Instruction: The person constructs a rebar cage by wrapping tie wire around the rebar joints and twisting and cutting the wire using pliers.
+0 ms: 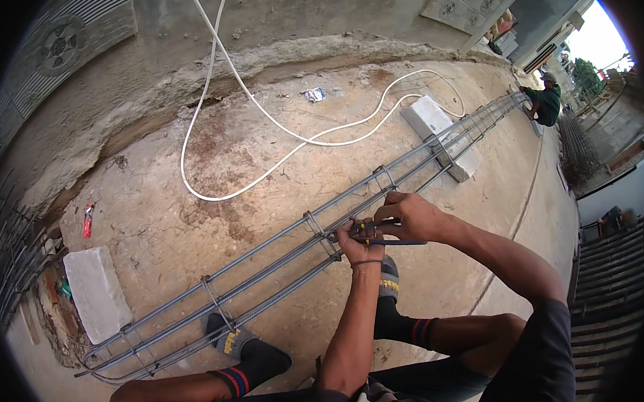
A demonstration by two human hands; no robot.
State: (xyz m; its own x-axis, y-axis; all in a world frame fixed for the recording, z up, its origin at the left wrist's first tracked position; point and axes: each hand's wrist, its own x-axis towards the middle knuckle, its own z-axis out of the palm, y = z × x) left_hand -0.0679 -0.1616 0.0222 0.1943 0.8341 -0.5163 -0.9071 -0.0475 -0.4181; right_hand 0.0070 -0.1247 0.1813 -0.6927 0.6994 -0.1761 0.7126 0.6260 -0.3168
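A long cage of grey steel bars (275, 268) with square ties lies across the concrete ground, resting on two white blocks. My left hand (360, 245) grips the cage at one tie near its middle. My right hand (408, 216) holds dark-handled pliers (386, 233) against that same tie, right beside the left hand. My feet in dark socks and sandals sit close under the cage.
A white block (97, 291) supports the near end, another white block (442, 134) the far part. A white hose (268, 118) loops over the ground. Another person (544, 102) crouches at the cage's far end. Stacked bars lie at the right (609, 289).
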